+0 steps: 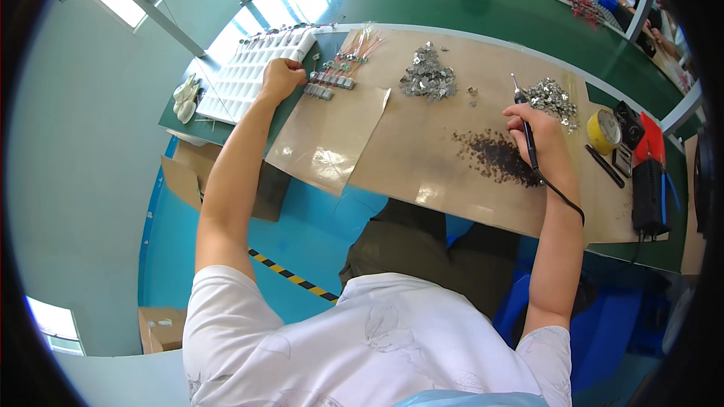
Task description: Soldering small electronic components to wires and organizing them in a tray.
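Observation:
My left hand [283, 79] is at the near right edge of a white compartment tray [253, 75], its fingers pinched together. What they hold, if anything, is hidden. Right beside it, several small grey metal blocks with thin red wires [332, 81] stand in rows on the brown sheet. My right hand [544, 136] grips a black, pen-shaped corded tool [527, 132] with a thin metal tip pointing up and away. I cannot tell whether it is a soldering iron or a screwdriver. Under that hand lies a spread of tiny dark pieces [498, 158], perhaps screws.
Flat silvery metal pieces [428, 75] are heaped mid-table; another silvery heap [552, 98] lies beyond my right hand. A yellow tape roll [603, 132], black tweezers [605, 166] and a black box [650, 200] stand at the right. White gloves [185, 98] lie far left. Another person sits at the far right.

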`<state>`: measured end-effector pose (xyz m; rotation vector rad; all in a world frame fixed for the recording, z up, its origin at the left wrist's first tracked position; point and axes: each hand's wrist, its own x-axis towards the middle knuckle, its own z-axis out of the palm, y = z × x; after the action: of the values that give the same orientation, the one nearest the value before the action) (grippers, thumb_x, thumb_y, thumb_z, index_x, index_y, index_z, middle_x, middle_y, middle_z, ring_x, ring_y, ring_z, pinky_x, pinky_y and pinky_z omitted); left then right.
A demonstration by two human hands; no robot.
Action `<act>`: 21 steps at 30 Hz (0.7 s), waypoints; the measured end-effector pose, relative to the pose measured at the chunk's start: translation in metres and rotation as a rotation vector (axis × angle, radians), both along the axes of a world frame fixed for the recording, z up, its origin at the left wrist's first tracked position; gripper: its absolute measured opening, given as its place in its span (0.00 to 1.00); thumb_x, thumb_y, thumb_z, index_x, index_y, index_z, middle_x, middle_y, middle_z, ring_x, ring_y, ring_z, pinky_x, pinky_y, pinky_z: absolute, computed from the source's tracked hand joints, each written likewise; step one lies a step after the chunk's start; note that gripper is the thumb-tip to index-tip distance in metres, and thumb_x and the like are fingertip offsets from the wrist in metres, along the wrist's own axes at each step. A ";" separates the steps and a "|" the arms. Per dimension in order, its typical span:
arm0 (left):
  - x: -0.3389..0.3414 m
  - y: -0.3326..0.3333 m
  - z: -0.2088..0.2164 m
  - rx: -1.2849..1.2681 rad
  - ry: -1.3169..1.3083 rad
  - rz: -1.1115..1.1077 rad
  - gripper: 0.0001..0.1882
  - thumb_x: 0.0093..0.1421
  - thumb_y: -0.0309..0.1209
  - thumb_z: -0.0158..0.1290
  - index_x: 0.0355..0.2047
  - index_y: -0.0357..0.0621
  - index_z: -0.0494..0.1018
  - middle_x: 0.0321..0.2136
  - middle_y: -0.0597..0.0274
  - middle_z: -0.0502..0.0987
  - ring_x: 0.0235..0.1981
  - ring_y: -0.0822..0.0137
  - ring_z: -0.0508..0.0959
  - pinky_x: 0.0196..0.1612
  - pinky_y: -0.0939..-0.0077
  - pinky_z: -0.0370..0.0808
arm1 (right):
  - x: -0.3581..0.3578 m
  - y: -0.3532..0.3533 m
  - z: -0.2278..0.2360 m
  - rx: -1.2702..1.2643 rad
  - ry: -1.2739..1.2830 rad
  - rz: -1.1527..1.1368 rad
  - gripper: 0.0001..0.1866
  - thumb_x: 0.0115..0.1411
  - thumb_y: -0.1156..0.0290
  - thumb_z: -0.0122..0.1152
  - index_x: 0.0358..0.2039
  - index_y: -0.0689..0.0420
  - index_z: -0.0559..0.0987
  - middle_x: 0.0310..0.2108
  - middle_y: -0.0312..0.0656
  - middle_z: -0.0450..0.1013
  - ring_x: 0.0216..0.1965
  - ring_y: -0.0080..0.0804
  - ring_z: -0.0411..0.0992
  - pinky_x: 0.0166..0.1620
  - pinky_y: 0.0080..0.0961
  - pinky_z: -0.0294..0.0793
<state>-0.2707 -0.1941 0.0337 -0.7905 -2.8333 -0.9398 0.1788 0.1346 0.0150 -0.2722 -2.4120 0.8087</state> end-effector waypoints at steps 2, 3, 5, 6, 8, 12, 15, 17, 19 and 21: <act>0.003 -0.008 0.005 0.015 0.071 0.012 0.16 0.55 0.34 0.65 0.40 0.35 0.85 0.29 0.52 0.87 0.32 0.63 0.88 0.43 0.71 0.81 | -0.002 -0.003 0.001 -0.018 0.007 0.010 0.19 0.54 0.87 0.63 0.46 0.55 0.80 0.31 0.47 0.79 0.33 0.46 0.78 0.39 0.36 0.78; 0.009 -0.005 0.011 0.041 0.117 0.019 0.17 0.55 0.34 0.65 0.41 0.36 0.85 0.30 0.52 0.87 0.34 0.62 0.88 0.44 0.70 0.81 | 0.001 -0.002 0.000 -0.033 0.009 0.002 0.19 0.54 0.86 0.64 0.46 0.55 0.80 0.31 0.48 0.79 0.33 0.47 0.79 0.39 0.36 0.78; 0.017 -0.003 0.023 0.032 0.258 -0.008 0.17 0.57 0.36 0.65 0.43 0.39 0.85 0.34 0.52 0.87 0.36 0.59 0.87 0.44 0.66 0.81 | 0.003 0.005 -0.001 0.001 0.018 0.025 0.19 0.53 0.85 0.64 0.45 0.55 0.80 0.31 0.49 0.79 0.34 0.50 0.79 0.39 0.38 0.78; 0.032 0.000 0.032 0.061 0.273 -0.058 0.16 0.59 0.36 0.65 0.43 0.38 0.85 0.35 0.51 0.87 0.37 0.59 0.87 0.44 0.67 0.81 | 0.003 0.006 -0.001 0.027 0.023 0.030 0.18 0.53 0.85 0.64 0.45 0.56 0.80 0.30 0.50 0.79 0.34 0.51 0.79 0.39 0.39 0.78; 0.091 0.005 0.062 0.094 0.304 -0.174 0.14 0.60 0.33 0.66 0.43 0.37 0.85 0.36 0.51 0.87 0.36 0.63 0.87 0.42 0.71 0.81 | 0.002 0.007 -0.001 -0.007 0.044 0.044 0.18 0.53 0.85 0.63 0.45 0.56 0.80 0.30 0.50 0.79 0.34 0.52 0.79 0.38 0.39 0.77; 0.203 0.009 0.087 0.033 0.282 -0.492 0.10 0.59 0.24 0.68 0.42 0.38 0.84 0.38 0.61 0.86 0.36 0.71 0.84 0.40 0.77 0.79 | 0.000 0.012 -0.007 -0.102 0.020 0.032 0.20 0.53 0.87 0.60 0.46 0.60 0.80 0.28 0.46 0.77 0.26 0.37 0.76 0.33 0.31 0.76; 0.261 0.022 0.077 0.075 0.125 -0.841 0.09 0.57 0.20 0.67 0.38 0.39 0.83 0.38 0.58 0.85 0.37 0.63 0.85 0.36 0.71 0.80 | 0.003 0.010 -0.004 -0.091 0.035 0.025 0.20 0.53 0.88 0.60 0.47 0.60 0.80 0.29 0.47 0.78 0.27 0.38 0.77 0.33 0.31 0.76; 0.287 0.033 0.064 0.042 0.107 -0.939 0.09 0.57 0.19 0.66 0.38 0.39 0.83 0.38 0.56 0.83 0.35 0.56 0.84 0.39 0.67 0.81 | 0.002 0.011 -0.006 -0.075 0.036 0.021 0.21 0.52 0.89 0.57 0.47 0.59 0.81 0.29 0.47 0.79 0.28 0.38 0.78 0.34 0.31 0.77; 0.293 0.046 0.041 -0.047 0.230 -1.035 0.10 0.57 0.20 0.64 0.40 0.41 0.82 0.40 0.56 0.82 0.37 0.54 0.83 0.40 0.66 0.82 | 0.002 0.015 -0.011 -0.087 0.057 0.040 0.22 0.51 0.89 0.55 0.47 0.59 0.81 0.29 0.48 0.79 0.28 0.38 0.79 0.35 0.30 0.78; 0.297 0.059 0.026 -0.088 0.320 -1.060 0.12 0.56 0.21 0.63 0.41 0.42 0.82 0.41 0.57 0.82 0.40 0.54 0.83 0.40 0.65 0.82 | 0.003 0.015 -0.011 -0.106 0.033 0.029 0.23 0.51 0.90 0.53 0.47 0.58 0.82 0.29 0.49 0.79 0.30 0.39 0.80 0.36 0.29 0.78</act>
<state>0.0259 -0.1352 0.0594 -2.2849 -2.0733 -0.6124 0.1823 0.1491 0.0041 -0.2633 -2.3507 0.9487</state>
